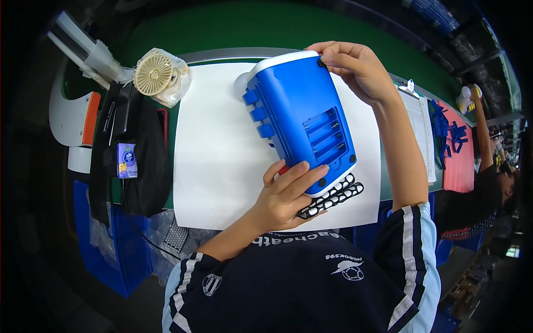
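Blue plastic device (pixel 283 105) held tilted over white sheet (pixel 211 161), battery bay (pixel 326 136) facing up. Left hand (pixel 282 201) grip closed round lower end, right hand (pixel 360 69) pinching top corner. From where I stand, probably light, stiff, slick; hold by white rim (pixel 286 58), keep off the bay.

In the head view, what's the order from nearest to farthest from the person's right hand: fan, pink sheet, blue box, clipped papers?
From the right hand:
1. Blue box: touching the fingers, at its top corner.
2. Clipped papers: to the right.
3. Pink sheet: farther right, past the papers.
4. Fan: well to the left.
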Demonstrator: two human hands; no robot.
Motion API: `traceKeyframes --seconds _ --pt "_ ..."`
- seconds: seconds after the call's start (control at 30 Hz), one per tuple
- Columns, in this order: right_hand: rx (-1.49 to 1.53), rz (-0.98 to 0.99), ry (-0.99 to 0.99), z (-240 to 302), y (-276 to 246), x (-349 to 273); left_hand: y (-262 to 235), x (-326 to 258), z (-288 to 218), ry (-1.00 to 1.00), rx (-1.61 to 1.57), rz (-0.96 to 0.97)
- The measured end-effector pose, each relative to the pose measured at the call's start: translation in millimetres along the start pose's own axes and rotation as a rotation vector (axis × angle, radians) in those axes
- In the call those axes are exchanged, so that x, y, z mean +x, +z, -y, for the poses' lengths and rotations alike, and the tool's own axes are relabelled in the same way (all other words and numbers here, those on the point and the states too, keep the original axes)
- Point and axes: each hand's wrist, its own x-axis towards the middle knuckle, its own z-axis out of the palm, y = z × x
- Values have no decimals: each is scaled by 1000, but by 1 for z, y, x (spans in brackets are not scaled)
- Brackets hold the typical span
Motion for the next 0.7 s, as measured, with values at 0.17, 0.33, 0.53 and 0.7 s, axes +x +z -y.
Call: traceKeyframes --seconds 0.17,0.33,0.53,0.7 --pt "-9 -6 -7 0 1 0 1 0 0 -6 -6 5" --pt "-6 -19 -9 1 1 -1 0 1 0 5 -1 5" --pt "-32 -17 -14 0 1 -1 0 1 0 2 -3 8" --pt "-44 -13 -47 -1 1 -1 1 2 0 2 -3 3"
